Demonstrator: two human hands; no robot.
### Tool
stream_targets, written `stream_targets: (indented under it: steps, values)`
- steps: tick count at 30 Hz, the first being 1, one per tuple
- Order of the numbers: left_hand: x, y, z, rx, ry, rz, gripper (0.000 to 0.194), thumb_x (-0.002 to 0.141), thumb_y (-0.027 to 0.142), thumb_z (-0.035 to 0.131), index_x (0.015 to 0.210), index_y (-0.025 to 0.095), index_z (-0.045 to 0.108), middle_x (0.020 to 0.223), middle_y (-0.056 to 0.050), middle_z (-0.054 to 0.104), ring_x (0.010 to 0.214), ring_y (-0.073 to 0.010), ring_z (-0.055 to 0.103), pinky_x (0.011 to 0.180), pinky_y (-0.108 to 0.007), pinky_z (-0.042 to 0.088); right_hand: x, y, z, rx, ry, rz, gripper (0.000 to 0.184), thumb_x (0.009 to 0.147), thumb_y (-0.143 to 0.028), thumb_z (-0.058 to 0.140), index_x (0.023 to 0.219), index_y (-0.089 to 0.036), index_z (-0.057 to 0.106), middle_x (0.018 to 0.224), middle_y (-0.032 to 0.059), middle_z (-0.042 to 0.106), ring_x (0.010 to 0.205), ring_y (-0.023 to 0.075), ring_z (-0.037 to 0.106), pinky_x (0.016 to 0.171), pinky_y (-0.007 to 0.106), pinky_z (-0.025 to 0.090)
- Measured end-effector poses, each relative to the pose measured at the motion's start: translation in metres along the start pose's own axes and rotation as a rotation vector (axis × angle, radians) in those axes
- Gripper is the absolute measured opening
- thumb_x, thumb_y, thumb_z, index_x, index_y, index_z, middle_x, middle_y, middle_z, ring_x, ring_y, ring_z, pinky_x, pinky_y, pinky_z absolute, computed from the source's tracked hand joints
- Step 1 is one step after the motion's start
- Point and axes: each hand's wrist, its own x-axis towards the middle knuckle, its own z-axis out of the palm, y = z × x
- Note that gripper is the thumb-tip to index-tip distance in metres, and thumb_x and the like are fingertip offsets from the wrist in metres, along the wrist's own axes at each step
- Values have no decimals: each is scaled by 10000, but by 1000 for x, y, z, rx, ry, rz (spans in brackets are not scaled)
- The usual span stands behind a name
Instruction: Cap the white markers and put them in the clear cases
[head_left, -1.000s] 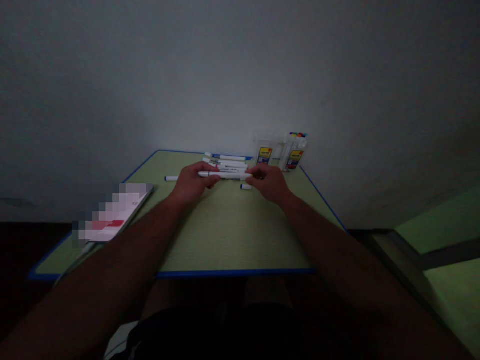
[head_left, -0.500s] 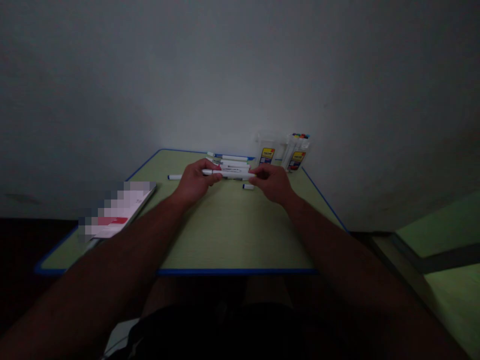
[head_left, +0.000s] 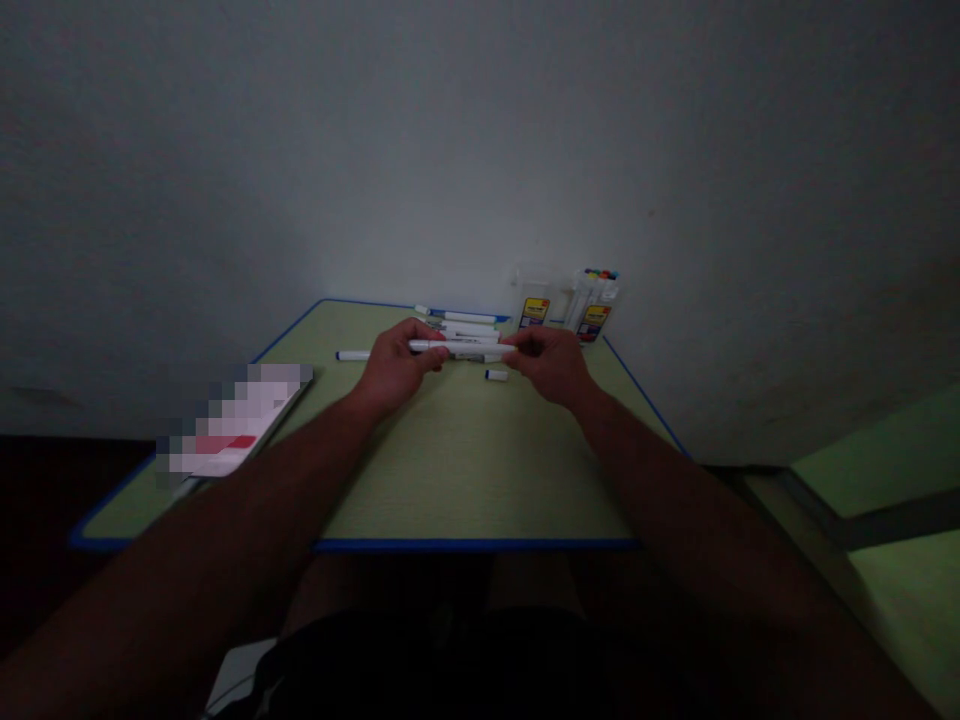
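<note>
A white marker pen (head_left: 472, 347) lies level between my hands, above the table. My left hand (head_left: 399, 362) is closed around its left end, thumb in front. At the other end, the fingertips of my right hand (head_left: 551, 362) pinch the marker's tip. Just below it, a loose white cap with a dark blue end (head_left: 496, 375) rests on the table. A white marker with a blue end (head_left: 352, 356) lies to the left, partly behind my left hand. Several white markers (head_left: 469, 328) lie in a row behind the held one.
The pale green table (head_left: 480, 460) has a blue edge and stands against a grey wall. At the back right are a clear plastic case (head_left: 533, 295) and a second case (head_left: 595, 305) with several coloured markers. A book or booklet (head_left: 251, 425), partly pixelated, lies on the left.
Both hands and the held marker have shifted very slightly to the right. The grip of each hand looks the same, and the things on the table stay put.
</note>
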Motion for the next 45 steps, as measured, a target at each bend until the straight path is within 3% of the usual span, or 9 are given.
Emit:
stream_targets:
  steps: [7, 11, 14, 18, 27, 32, 36, 41, 45]
  values:
    - [4, -8, -4, -26, -22, 27, 248, 674, 243, 794, 874, 180, 661, 723, 8, 672, 560, -118, 565, 554, -261, 477, 2, 12, 5, 51, 17, -23, 204, 731, -275, 755, 909, -182, 789, 689, 0, 671, 637, 136, 584, 601, 269, 454]
    - [6, -13, -7, -92, 10, -7, 280, 682, 249, 786, 916, 185, 647, 653, 23, 647, 531, -120, 557, 533, -254, 461, 4, 14, 3, 95, 52, -2, 213, 709, -267, 774, 900, -174, 773, 697, -1, 661, 634, 128, 584, 586, 267, 469]
    - [8, -15, -8, -81, 13, -43, 236, 682, 253, 784, 868, 174, 661, 597, 26, 623, 519, -119, 543, 526, -253, 453, 4, 9, 1, 229, 56, 41, 256, 694, -310, 792, 907, -175, 752, 686, -9, 655, 579, 115, 565, 536, 262, 478]
    - [9, -17, -6, -60, -43, -125, 231, 637, 217, 800, 836, 169, 694, 675, 6, 672, 559, -125, 571, 565, -279, 499, 2, -5, 3, 362, 16, 28, 322, 679, -379, 830, 919, -187, 730, 683, -22, 652, 558, 103, 557, 516, 254, 494]
    - [10, -26, -6, 25, -80, -154, 269, 608, 162, 787, 871, 162, 728, 723, -12, 718, 584, -143, 607, 606, -298, 495, -4, -19, 8, 396, -50, -17, 293, 656, -320, 844, 890, -192, 722, 687, -29, 643, 559, 95, 534, 502, 243, 457]
    - [9, -18, -8, 37, -14, -132, 247, 604, 133, 778, 846, 153, 733, 694, -12, 709, 594, -145, 612, 629, -302, 500, 0, -6, 6, 319, -5, -8, 274, 690, -333, 812, 911, -200, 719, 692, -26, 639, 585, 108, 540, 533, 255, 463]
    - [9, -15, -9, -97, 19, -80, 260, 605, 191, 816, 851, 156, 741, 627, 4, 673, 559, -130, 575, 585, -279, 478, 3, 11, 6, 128, 43, 48, 200, 719, -284, 772, 887, -190, 716, 718, -6, 671, 640, 134, 591, 607, 278, 483]
    - [9, -16, -6, -263, -12, -64, 289, 566, 213, 864, 818, 166, 732, 676, -2, 686, 551, -109, 560, 572, -268, 487, 3, 22, 7, -127, -4, 83, 126, 734, -220, 755, 851, -183, 724, 789, 20, 718, 716, 156, 640, 711, 304, 498]
    - [9, -16, -3, -311, -66, -46, 322, 532, 193, 880, 823, 168, 745, 731, -14, 711, 599, -116, 592, 589, -267, 502, 2, 24, 8, -196, -39, 92, 156, 738, -179, 743, 894, -185, 736, 804, 21, 724, 728, 155, 644, 730, 300, 495]
